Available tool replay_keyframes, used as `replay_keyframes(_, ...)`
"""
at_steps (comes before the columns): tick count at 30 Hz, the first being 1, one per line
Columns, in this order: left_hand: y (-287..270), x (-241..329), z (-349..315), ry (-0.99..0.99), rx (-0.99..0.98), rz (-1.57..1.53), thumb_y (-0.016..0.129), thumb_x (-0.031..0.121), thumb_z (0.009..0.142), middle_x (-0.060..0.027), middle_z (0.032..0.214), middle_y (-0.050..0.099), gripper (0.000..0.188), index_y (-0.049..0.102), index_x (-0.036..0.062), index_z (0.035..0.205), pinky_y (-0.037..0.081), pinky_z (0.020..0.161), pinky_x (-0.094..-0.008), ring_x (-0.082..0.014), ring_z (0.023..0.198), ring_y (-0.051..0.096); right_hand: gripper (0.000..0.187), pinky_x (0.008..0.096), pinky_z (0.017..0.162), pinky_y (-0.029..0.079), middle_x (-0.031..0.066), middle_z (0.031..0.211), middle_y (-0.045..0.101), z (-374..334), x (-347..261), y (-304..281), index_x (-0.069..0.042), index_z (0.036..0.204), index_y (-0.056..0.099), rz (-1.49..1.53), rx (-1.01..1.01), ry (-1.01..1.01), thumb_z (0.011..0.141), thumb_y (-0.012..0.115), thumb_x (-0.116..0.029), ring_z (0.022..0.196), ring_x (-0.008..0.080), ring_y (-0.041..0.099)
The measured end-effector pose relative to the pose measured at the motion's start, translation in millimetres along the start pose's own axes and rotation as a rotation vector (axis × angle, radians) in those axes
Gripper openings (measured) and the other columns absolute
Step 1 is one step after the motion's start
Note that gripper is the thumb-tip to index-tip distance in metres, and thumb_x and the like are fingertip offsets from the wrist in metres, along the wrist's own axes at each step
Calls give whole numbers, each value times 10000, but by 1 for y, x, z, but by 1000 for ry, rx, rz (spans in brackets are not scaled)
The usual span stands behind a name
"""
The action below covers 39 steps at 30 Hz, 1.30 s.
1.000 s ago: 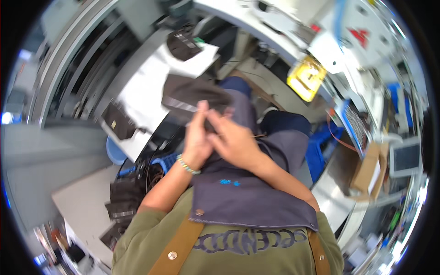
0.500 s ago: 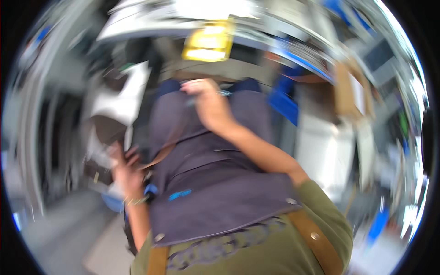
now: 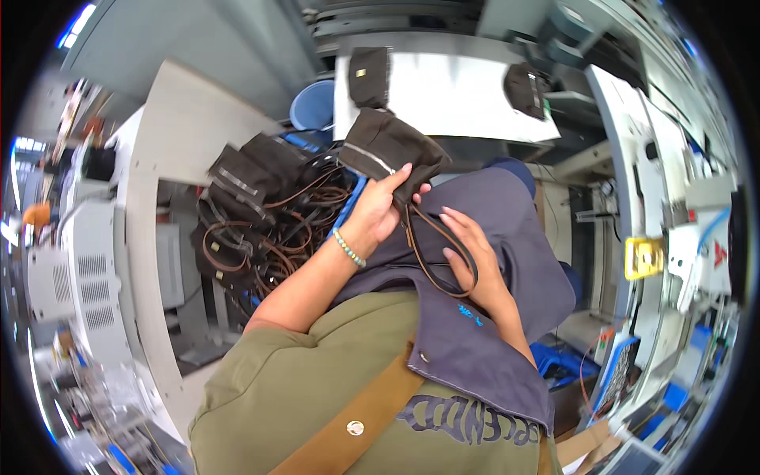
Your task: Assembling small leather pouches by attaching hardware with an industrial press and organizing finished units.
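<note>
My left hand (image 3: 381, 207), a beaded bracelet at its wrist, grips a dark brown fabric pouch (image 3: 392, 146) over my lap. A pale line runs across the pouch, perhaps a zip or bare edge. From its lower end hangs a thin brown strap (image 3: 427, 273) in a loop. Beside that loop is my right hand (image 3: 481, 269), open with fingers stretched out; whether it touches the strap I cannot tell. To the left lies a heap of similar dark pouches (image 3: 241, 186) with tangled brown straps (image 3: 297, 237), partly over a blue container.
A white tabletop (image 3: 451, 91) ahead bears one dark pouch (image 3: 370, 75) at its left and another (image 3: 522, 91) at its right. Behind the heap stands a round blue bin (image 3: 313, 104). A sewing-machine-like white unit (image 3: 708, 237) with a yellow plate (image 3: 644, 258) is at the right.
The view has swung left, toward the heap and the white tabletop. My left hand now holds a pouch raised over my lap. My right hand is now beside the hanging strap.
</note>
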State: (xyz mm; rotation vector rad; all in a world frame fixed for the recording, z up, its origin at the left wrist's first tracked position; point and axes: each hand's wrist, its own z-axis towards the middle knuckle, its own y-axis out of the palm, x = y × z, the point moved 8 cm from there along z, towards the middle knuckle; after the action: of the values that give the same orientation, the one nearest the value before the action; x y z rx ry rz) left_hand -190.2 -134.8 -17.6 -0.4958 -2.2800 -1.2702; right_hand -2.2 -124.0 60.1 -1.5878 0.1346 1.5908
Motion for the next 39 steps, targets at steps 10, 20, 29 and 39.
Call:
replay_keyframes(10, -138, 156, 14, 263, 506, 1122, 684, 173, 962, -143, 850, 737, 284, 640, -98, 1033, 545, 502, -289, -184, 637, 733, 279, 282, 958, 489, 128, 1301, 644, 8, 76, 1, 25, 1237, 665, 178, 60, 272, 970, 590, -5, 1145, 203, 628)
replay_keyframes(20, -73, 135, 122, 640, 299, 1459, 702, 96, 844, -282, 1028, 689, 312, 646, -65, 1105, 494, 913, -513, -480, 1023, 630, 222, 254, 812, 510, 73, 1201, 643, -39, 147, -20, 1, 1143, 715, 218, 315, 596, 1023, 560, -104, 1078, 145, 620)
replay_keyframes(29, -58, 189, 118, 984, 539, 1606, 633, 29, 835, -189, 1139, 632, 335, 683, 13, 1165, 537, 851, -502, -432, 972, 663, 172, 230, 741, 457, 14, 1032, 621, -36, 172, -21, -16, 1040, 713, 125, 336, 688, 1023, 582, -125, 942, 102, 606)
replay_keyframes(39, 13, 149, 280, 866, 580, 2188, 577, 67, 926, -192, 1317, 481, 286, 605, -31, 1194, 606, 700, -403, -318, 857, 678, 133, 225, 748, 452, 14, 951, 629, -70, 183, -43, 9, 1017, 712, 195, 493, 721, 997, 595, -51, 822, 86, 572)
